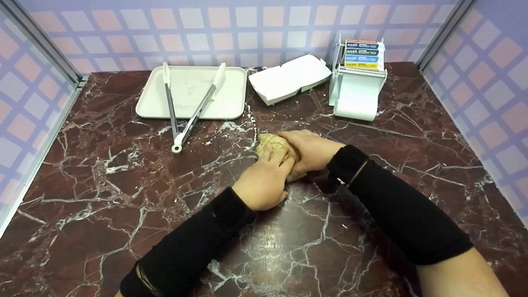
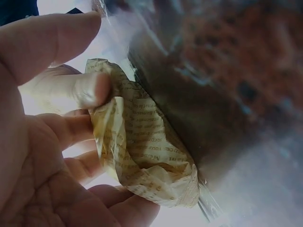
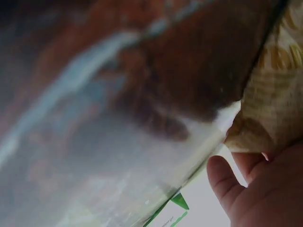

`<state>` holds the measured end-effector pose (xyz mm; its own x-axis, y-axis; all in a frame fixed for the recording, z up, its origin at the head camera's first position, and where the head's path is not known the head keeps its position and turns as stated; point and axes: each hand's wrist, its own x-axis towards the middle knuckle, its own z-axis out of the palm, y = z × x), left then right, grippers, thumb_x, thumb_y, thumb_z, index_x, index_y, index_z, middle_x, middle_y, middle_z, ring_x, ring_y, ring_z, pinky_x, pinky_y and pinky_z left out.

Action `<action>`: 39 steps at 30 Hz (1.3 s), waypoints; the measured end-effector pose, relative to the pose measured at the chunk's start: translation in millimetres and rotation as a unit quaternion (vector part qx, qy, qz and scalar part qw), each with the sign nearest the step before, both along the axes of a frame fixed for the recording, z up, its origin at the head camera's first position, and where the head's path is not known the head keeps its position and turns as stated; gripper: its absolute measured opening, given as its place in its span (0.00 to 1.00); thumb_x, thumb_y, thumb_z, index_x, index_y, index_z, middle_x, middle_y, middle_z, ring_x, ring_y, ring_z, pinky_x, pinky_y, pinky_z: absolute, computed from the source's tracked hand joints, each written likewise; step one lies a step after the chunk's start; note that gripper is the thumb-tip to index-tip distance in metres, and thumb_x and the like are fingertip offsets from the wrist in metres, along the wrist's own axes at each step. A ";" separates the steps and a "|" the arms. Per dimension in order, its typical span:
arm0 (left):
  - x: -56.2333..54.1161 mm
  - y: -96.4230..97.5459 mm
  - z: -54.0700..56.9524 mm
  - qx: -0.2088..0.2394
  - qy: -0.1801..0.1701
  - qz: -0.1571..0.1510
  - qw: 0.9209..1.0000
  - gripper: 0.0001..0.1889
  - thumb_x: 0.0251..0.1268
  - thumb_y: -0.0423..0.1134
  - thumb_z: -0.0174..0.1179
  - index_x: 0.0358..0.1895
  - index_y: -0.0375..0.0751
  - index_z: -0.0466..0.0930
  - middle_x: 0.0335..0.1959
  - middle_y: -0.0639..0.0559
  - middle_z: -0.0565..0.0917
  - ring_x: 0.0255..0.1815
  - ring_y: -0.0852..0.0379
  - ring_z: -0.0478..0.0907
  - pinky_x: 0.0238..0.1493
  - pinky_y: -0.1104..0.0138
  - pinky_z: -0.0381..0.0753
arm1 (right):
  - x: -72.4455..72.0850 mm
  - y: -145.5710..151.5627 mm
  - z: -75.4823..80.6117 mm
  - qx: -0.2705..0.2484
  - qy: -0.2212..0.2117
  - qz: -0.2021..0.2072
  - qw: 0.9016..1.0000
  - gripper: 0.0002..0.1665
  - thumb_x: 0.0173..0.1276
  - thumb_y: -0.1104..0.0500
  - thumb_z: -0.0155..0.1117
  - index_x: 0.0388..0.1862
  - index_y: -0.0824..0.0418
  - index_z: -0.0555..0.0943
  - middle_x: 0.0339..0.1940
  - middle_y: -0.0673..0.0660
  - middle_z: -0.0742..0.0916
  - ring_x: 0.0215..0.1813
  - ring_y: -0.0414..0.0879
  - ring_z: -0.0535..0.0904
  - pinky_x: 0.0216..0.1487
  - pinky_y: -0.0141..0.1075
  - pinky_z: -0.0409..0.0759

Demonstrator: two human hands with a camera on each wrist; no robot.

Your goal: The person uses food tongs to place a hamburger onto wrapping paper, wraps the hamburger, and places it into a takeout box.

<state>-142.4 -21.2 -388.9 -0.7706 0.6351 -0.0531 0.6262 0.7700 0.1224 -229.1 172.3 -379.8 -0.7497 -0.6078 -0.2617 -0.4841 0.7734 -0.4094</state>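
A small bundle [image 1: 265, 143] in tan printed wrapping paper rests on the marble-patterned table, between the hands. My left hand [image 1: 264, 181] lies over its near side, fingers bent across the top. The right hand [image 1: 315, 150] holds it from the right. Up close in the left wrist view, the crumpled paper wrap [image 2: 142, 142] shows brown lettering and folded edges, with fingers behind it. In the right wrist view, the fingers of the right hand [image 3: 265, 189] touch the lower edge of the paper [image 3: 274, 104]. The bundle's contents are hidden.
Behind, to the left, a cream tray [image 1: 144, 103] has spread tongs [image 1: 200, 107] lying across it and over its front edge. A white carton [image 1: 291, 78] stands open at the back middle. A label dispenser [image 1: 359, 90] with coloured labels is at the back right. Patterned walls [image 1: 474, 53] enclose the table.
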 end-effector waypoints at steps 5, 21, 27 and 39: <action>-0.1 1.0 0.2 -0.008 -0.003 0.006 1.000 0.48 0.65 0.54 0.70 0.83 0.38 0.59 0.84 0.36 0.58 0.82 0.28 0.58 0.83 0.43 0.59 | -4.1 24.6 12.3 -0.053 -0.046 -0.026 0.997 0.70 0.56 0.37 0.82 0.88 0.52 0.52 0.88 0.58 0.62 0.86 0.59 0.57 0.85 0.61 0.56; -13.7 7.8 1.7 -0.011 -0.030 0.031 0.999 0.48 0.67 0.53 0.68 0.84 0.42 0.55 0.86 0.38 0.53 0.84 0.28 0.53 0.82 0.43 0.61 | -33.9 118.5 9.5 -0.326 0.117 -0.476 0.808 0.28 0.78 0.53 0.60 0.71 0.64 0.77 0.69 0.64 0.81 0.63 0.49 0.76 0.63 0.34 0.77; -14.6 6.6 1.7 -0.007 -0.029 0.030 0.999 0.47 0.68 0.53 0.68 0.84 0.41 0.55 0.86 0.38 0.54 0.84 0.29 0.54 0.82 0.43 0.60 | -41.3 134.4 4.6 -0.327 0.090 -0.523 0.782 0.38 0.77 0.51 0.57 0.80 0.66 0.63 0.75 0.67 0.71 0.70 0.53 0.69 0.70 0.41 0.73; -13.3 5.7 3.8 0.001 -0.046 0.037 0.998 0.48 0.68 0.53 0.68 0.85 0.43 0.54 0.87 0.40 0.52 0.85 0.30 0.52 0.81 0.43 0.63 | -65.8 142.8 2.7 -0.300 0.060 -0.543 0.782 0.42 0.76 0.48 0.59 0.81 0.65 0.60 0.61 0.56 0.78 0.57 0.45 0.75 0.55 0.33 0.80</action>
<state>-155.7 -15.5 -385.2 -0.8071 0.5771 -0.1243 0.5540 0.8132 0.1783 -294.8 315.1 -377.2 -0.9065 0.4175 -0.0626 0.2624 0.4410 -0.8583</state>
